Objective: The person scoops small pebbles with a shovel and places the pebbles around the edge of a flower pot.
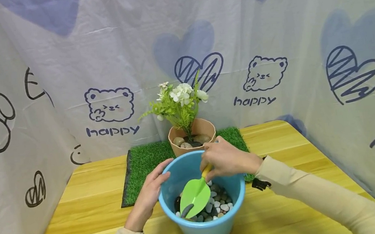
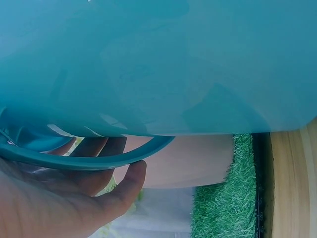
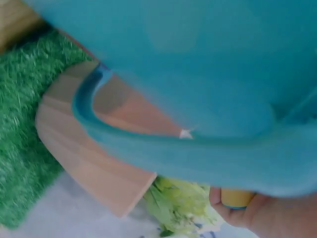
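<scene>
A blue bucket (image 1: 205, 232) stands on the table with many black, grey and white pebbles (image 1: 223, 206) in it. My left hand (image 1: 149, 194) holds its left side at the rim; in the left wrist view the thumb (image 2: 130, 183) is on the near side of a blue band and the other fingers are behind it. My right hand (image 1: 221, 157) grips the yellow handle (image 3: 237, 198) of a hand trowel inside the bucket. Its green leaf-shaped blade (image 1: 196, 193) slants down over the pebbles. A long dark grey pebble (image 1: 187, 210) lies at the blade's tip.
Behind the bucket, a peach flowerpot (image 1: 172, 136) holds large stones and a white-flowered plant (image 1: 182, 98). The pot stands on a green turf mat (image 1: 142, 164) on the wooden table (image 1: 89, 197). Printed white cloth (image 1: 143, 29) hangs round the back and sides.
</scene>
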Demonstrator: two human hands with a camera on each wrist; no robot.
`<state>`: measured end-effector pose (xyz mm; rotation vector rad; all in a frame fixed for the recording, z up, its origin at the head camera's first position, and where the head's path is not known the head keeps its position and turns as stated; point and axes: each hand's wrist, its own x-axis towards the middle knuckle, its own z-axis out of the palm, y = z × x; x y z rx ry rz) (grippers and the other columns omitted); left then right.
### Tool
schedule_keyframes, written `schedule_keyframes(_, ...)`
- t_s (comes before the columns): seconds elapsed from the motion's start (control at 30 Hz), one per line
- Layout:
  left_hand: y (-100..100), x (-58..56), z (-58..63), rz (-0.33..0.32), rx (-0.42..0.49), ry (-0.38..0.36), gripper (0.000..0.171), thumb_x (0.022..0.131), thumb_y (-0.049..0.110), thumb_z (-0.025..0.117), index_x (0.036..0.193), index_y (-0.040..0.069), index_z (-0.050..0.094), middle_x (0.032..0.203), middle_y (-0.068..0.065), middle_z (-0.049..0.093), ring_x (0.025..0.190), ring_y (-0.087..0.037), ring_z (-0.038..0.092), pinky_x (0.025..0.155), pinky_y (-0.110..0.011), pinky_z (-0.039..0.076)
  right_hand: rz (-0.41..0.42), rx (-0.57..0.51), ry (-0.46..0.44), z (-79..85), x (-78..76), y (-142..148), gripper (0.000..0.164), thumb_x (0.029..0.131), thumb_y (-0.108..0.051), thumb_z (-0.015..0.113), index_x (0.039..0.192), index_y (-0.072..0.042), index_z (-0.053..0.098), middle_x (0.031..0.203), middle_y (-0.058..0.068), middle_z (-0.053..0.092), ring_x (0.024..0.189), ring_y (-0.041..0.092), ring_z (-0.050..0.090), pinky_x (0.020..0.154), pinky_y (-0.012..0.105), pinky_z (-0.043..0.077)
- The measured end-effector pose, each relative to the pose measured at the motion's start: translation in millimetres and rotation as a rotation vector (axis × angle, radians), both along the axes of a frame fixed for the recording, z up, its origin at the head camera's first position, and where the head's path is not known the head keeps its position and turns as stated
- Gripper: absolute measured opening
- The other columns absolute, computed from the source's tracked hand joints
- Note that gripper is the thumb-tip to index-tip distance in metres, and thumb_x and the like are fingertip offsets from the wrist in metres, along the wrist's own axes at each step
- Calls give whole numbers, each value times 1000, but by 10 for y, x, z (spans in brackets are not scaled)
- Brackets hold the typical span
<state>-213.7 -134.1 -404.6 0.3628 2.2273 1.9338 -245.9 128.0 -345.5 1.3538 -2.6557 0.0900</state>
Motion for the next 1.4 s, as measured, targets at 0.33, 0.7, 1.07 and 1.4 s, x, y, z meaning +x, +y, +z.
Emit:
schedule_keyframes(0.33, -6, -2, 1, 1, 3, -3, 47, 103, 27, 47, 149, 17, 42, 145, -13, 50, 123, -33, 57, 90, -44, 56, 16, 46, 267, 91, -35, 65, 16, 69, -40, 86, 79, -34, 76, 81, -15, 65, 80, 12, 39, 74, 42, 26)
schedule_keyframes(0.7, -5, -2, -6, 3, 14, -10, 46, 103, 26, 48, 148, 17, 43, 145, -13, 50, 123, -35, 57, 91, -46, 56, -77, 230, 566, 93, 116, -94, 26, 78, -34, 79, 58, -28, 64, 73, -8, 67, 72, 17, 31, 68, 38, 24)
schedule_keyframes(1.07, -5, 1, -16, 9, 13, -12, 44, 103, 26, 47, 146, 20, 45, 145, -13, 50, 121, -34, 58, 90, -45, 56, -63, 209, 367, 96, 81, -113, 20, 69, -46, 80, 65, -30, 70, 67, -8, 66, 66, 14, 34, 64, 33, 21)
schedule_keyframes(1.4, -4, -3, 4, -2, 9, -1, 45, 103, 26, 47, 147, 18, 44, 144, -14, 51, 122, -35, 57, 91, -47, 55, 54, 98, 181, -6, 47, -131, 11, 74, -41, 81, 78, -31, 78, 79, -15, 73, 69, 10, 40, 69, 36, 26)
